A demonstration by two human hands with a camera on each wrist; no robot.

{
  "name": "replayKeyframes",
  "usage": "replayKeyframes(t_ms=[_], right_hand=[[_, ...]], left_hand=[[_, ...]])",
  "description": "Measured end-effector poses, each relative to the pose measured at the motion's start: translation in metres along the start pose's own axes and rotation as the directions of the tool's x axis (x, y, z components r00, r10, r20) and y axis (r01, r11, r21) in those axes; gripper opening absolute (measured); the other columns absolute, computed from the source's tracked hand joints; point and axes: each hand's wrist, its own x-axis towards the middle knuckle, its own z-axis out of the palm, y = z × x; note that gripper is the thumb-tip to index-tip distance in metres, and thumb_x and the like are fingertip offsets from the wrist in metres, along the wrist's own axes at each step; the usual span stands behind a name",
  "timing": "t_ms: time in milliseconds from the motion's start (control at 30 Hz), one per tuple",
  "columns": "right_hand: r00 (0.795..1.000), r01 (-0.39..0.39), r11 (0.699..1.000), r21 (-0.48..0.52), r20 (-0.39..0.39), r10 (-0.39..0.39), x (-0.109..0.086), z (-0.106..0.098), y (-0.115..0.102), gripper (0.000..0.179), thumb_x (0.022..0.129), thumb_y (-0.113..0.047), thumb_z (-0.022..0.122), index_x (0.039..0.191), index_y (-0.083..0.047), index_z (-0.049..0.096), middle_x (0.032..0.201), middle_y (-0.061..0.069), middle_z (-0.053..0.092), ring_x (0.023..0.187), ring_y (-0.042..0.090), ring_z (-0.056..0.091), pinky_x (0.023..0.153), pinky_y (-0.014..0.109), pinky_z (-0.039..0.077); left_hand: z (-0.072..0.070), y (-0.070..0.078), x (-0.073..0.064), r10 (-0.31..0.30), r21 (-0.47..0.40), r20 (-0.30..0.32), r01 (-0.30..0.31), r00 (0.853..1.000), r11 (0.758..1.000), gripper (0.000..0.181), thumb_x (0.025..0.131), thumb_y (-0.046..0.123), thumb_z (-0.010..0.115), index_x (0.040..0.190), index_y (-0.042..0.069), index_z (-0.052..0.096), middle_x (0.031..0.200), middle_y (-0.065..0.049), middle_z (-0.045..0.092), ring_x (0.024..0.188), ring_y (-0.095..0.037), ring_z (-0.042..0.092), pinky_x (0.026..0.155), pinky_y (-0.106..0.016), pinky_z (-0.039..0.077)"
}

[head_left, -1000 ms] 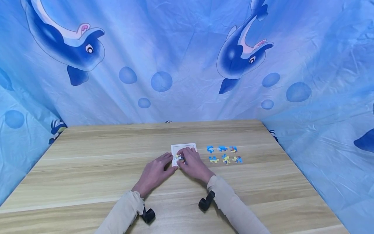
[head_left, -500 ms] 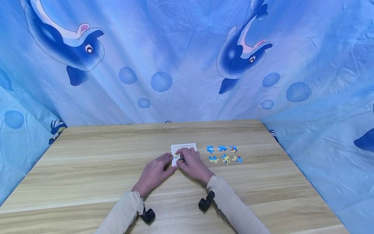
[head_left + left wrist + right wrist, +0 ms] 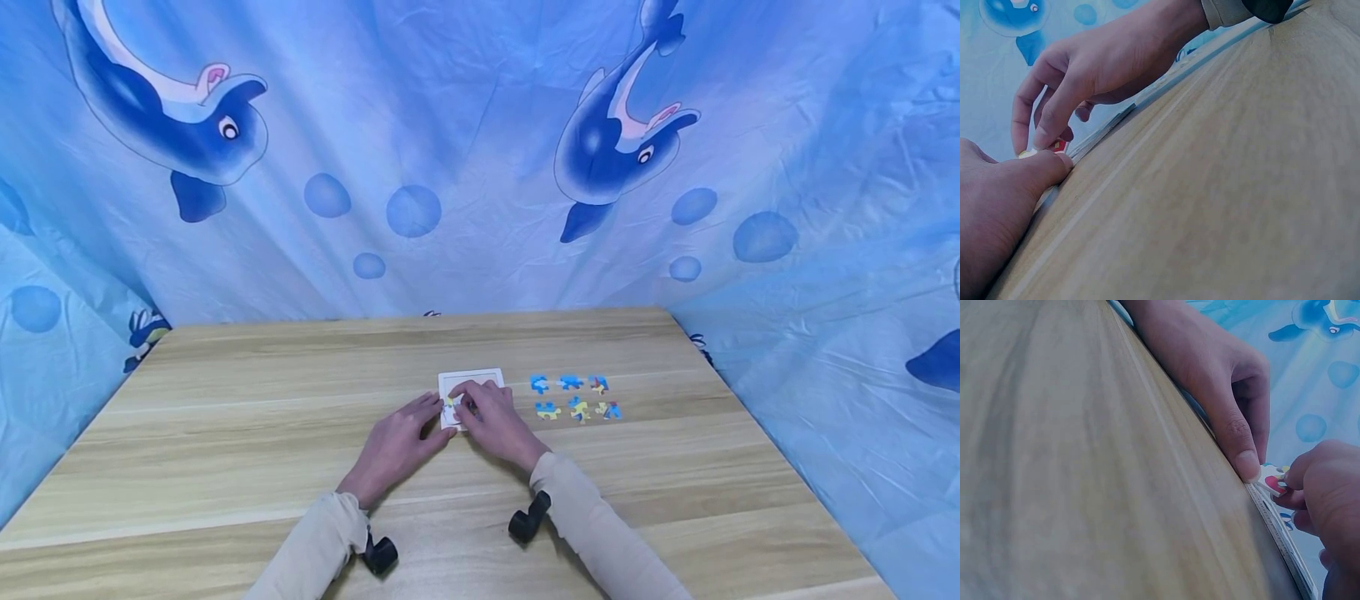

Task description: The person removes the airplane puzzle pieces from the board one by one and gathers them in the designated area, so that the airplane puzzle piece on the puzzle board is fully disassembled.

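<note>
In the head view, a white puzzle board with a thin dark inner outline lies flat on the table. My left hand holds its near-left corner, with the fingers along the left side and the thumb at the front edge. Above the board's lower part, my right hand pinches a small puzzle piece between thumb and index finger. Red and white show on this puzzle piece in the right wrist view, close to the left thumb. A bit of yellow and white print shows left of the right fingertips; the fingers cover the rest.
Several loose blue and yellow puzzle pieces lie in two rows right of the board. The wooden table reaches back to a blue curtain printed with dolphins. A black wrist camera hangs from the right sleeve.
My right thumb and index finger have shifted slightly over the lower part of the board, with the piece between them. The left hand and the loose pieces stay where they were.
</note>
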Motion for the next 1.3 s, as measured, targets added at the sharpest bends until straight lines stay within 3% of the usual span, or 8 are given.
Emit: replayKeyframes(t_ms=[600, 967, 1300], right_hand=[[0.999, -0.047, 0.995, 0.083, -0.01, 0.048, -0.011, -0.011, 0.008, 0.017, 0.101, -0.009, 0.063, 0.118, -0.011, 0.067, 0.088, -0.009, 0.064, 0.093, 0.015, 0.057, 0.097, 0.05, 0.037], [0.993, -0.114, 0.982, 0.147, 0.003, 0.115, -0.026, -0.027, 0.015, 0.018, 0.101, -0.007, 0.063, 0.118, -0.011, 0.067, 0.09, -0.007, 0.061, 0.091, 0.015, 0.054, 0.081, 0.035, 0.045], [0.988, -0.143, 0.975, 0.17, -0.024, 0.149, -0.04, -0.039, 0.025, 0.02, 0.099, -0.003, 0.066, 0.118, -0.009, 0.067, 0.091, -0.006, 0.061, 0.091, 0.013, 0.058, 0.082, 0.033, 0.052]], left_hand=[[0.001, 0.001, 0.0, -0.016, 0.021, 0.014, 0.016, 1.0, 1.0, 0.056, 0.094, 0.043, 0.074, 0.135, 0.004, 0.068, 0.142, -0.016, 0.062, 0.13, -0.035, 0.059, 0.103, -0.052, 0.051], [0.0, 0.001, 0.0, -0.009, 0.014, 0.013, 0.009, 1.0, 1.0, 0.057, 0.095, 0.044, 0.074, 0.135, 0.004, 0.068, 0.142, -0.016, 0.062, 0.131, -0.035, 0.059, 0.101, -0.053, 0.052], [0.0, 0.002, 0.0, -0.031, 0.013, 0.029, 0.03, 0.999, 0.999, 0.059, 0.095, 0.046, 0.072, 0.137, 0.004, 0.067, 0.144, -0.016, 0.06, 0.132, -0.035, 0.057, 0.102, -0.053, 0.051]])
